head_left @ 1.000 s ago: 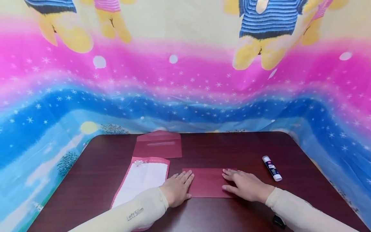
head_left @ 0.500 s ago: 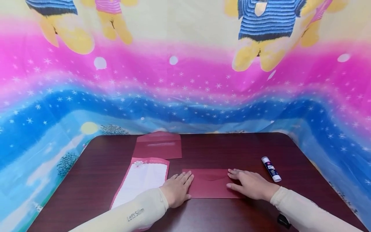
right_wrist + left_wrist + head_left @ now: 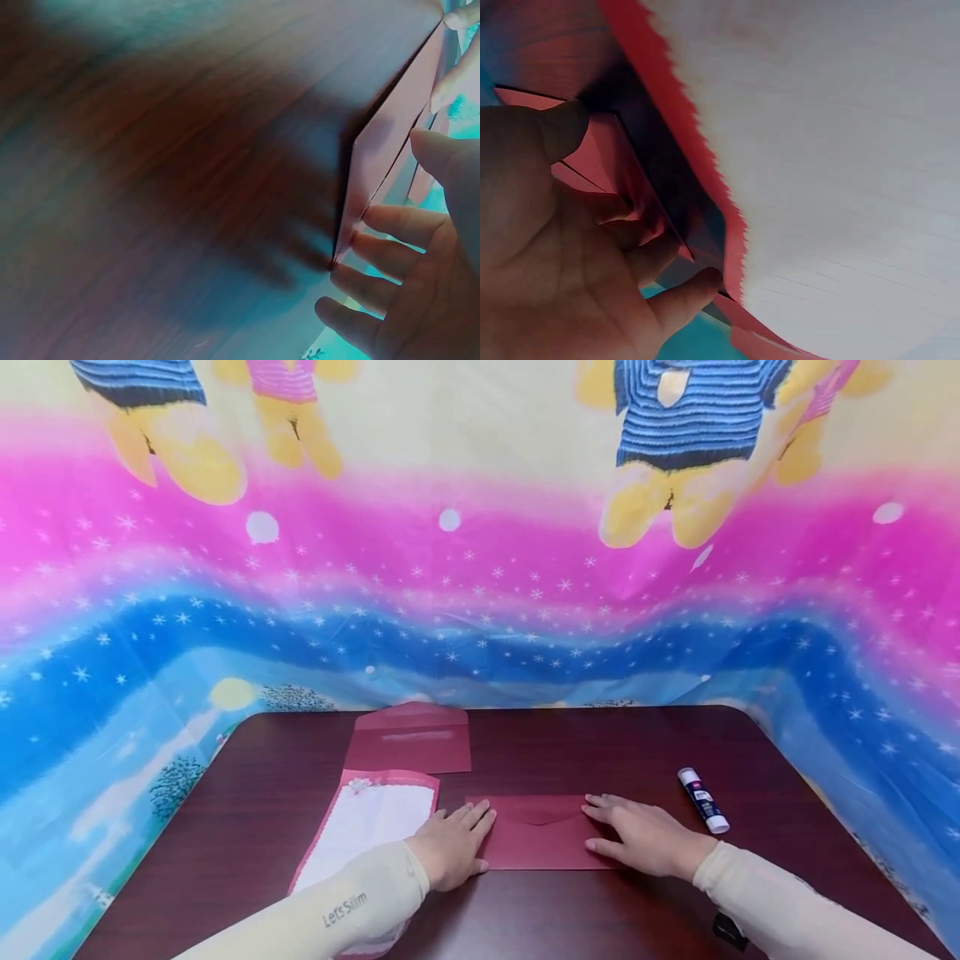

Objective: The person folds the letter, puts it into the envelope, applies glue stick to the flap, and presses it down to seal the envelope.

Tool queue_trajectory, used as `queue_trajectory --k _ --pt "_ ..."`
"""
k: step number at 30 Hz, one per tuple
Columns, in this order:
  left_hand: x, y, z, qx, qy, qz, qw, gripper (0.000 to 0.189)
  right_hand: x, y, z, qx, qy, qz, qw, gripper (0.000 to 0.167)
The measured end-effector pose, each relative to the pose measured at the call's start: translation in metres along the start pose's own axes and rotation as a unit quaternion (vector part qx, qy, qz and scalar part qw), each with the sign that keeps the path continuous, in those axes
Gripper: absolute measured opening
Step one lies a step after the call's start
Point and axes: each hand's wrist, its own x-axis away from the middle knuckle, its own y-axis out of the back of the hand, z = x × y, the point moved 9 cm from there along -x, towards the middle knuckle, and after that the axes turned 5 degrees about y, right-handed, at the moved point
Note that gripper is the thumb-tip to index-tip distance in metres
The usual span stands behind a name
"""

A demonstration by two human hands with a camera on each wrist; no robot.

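Note:
A dark red envelope (image 3: 540, 850) lies flat on the table, its pointed flap folded down along the far edge. My left hand (image 3: 450, 847) rests on its left end with fingers extended; the thumb is by the near corner. On the right end my right hand (image 3: 647, 837) lies with spread, fairly straight fingers. In the right wrist view, the fingertips of the right hand (image 3: 401, 259) touch the envelope (image 3: 401, 105) near its end. The left wrist view shows the left hand (image 3: 577, 247) beside a sheet of red-bordered white letter paper (image 3: 832, 165).
The letter paper (image 3: 367, 827) lies partly under my left forearm. Behind it sits a second red envelope (image 3: 408, 756), flap open, with a pale streak across it. A glue stick (image 3: 702, 800) lies at the right. A patterned cloth (image 3: 480, 568) hangs behind the table (image 3: 585, 743).
My right hand has slid a little to the right, and the flap's pointed edge now shows. The envelope and left hand have shifted slightly left.

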Motion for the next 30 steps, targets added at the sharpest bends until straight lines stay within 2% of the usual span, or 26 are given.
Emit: queue_trajectory --k 9,14,30 --pt "-0.003 0.003 0.004 0.055 -0.031 -0.037 0.9973 0.071 -0.005 0.004 0.002 0.021 0.014 -0.02 0.9995 0.059" --pt "-0.005 0.005 0.005 0.061 -0.045 -0.053 0.9957 0.072 -0.007 0.005 0.004 0.016 0.014 -0.02 0.9996 0.059" --pt "-0.004 0.02 0.007 0.111 -0.024 -0.053 0.9921 0.066 -0.008 0.01 0.002 0.006 0.004 -0.015 0.9999 0.057"
